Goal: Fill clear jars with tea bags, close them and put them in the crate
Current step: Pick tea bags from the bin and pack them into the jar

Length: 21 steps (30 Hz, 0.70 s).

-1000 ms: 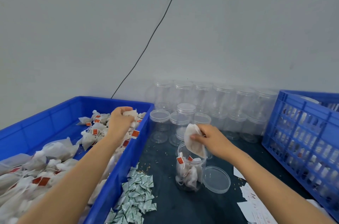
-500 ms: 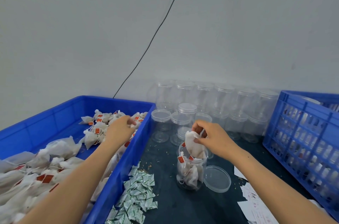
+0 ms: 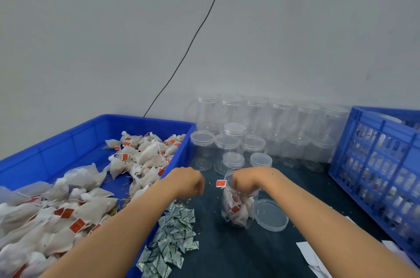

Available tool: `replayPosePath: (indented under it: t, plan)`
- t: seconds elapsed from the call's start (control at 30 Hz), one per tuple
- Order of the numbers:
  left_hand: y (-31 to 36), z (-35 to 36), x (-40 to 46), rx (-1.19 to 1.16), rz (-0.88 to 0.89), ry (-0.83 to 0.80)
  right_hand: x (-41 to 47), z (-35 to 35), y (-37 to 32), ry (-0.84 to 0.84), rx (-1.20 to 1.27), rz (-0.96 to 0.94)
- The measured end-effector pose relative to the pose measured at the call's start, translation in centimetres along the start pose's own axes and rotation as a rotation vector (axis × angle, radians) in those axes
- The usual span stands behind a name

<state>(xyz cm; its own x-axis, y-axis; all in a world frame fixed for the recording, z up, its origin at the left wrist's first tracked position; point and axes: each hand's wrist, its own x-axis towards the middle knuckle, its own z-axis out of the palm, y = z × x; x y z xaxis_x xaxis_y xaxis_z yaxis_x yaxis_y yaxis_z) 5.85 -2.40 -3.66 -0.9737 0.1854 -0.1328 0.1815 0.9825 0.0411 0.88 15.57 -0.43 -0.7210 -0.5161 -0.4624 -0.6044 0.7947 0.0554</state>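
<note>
A clear jar (image 3: 238, 211) stands open on the dark table, partly filled with white tea bags. My right hand (image 3: 246, 181) is at its mouth with fingers down inside, pushing a tea bag in; the bag's red tag (image 3: 220, 183) hangs outside the rim. The jar's lid (image 3: 270, 216) lies flat to its right. My left hand (image 3: 187, 181) hovers over the right wall of the blue tub (image 3: 68, 141), left of the jar, fingers curled under; what it holds is hidden. Loose tea bags (image 3: 145, 157) fill the tub. The blue crate (image 3: 375, 164) stands at the right.
Several empty lidded jars (image 3: 277, 118) are stacked against the wall behind the open jar. A heap of small green-and-white sachets (image 3: 172, 239) lies by the tub's near corner. White paper slips (image 3: 311, 255) lie at the front right. A black cable (image 3: 193, 39) runs down the wall.
My left hand left the tea-bag pile and moved right to the tub's wall, toward the jar. My right hand sank from above the jar's mouth down into it with the bag.
</note>
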Motion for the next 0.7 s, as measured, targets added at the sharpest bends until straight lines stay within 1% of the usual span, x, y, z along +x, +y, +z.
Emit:
replayPosePath:
  t: [0.07,0.13,0.2,0.3,0.37,0.43,0.57,0.7]
  plan:
    - [-0.5,0.5,0.0,0.029,-0.012,-0.123,0.1,-0.4,-0.2,-0.070,-0.038,0.023]
    - [-0.6,0.8,0.1,0.052,-0.018,-0.178,0.1,-0.6,-0.2,-0.055,0.004,0.017]
    - [-0.6,1.1,0.2,0.076,-0.033,-0.195,-0.2,-0.7,0.2,0.060,0.142,0.006]
    - [-0.3,1.6,0.3,0.115,-0.072,-0.246,-1.3,-0.2,1.8,0.324,0.438,-0.046]
    - [-0.1,1.8,0.2,0.127,-0.094,-0.281,-2.3,0.4,2.9,0.475,0.542,-0.091]
    - [0.3,1.7,0.1,0.174,-0.099,-0.301,-3.3,1.4,4.0,0.584,0.593,-0.108]
    - [1.4,1.9,-0.1,0.248,-0.100,-0.320,-4.6,3.5,5.8,0.716,0.750,-0.091]
    - [1.8,1.8,-0.3,0.269,-0.075,-0.308,-5.3,4.8,7.3,0.762,0.882,-0.042]
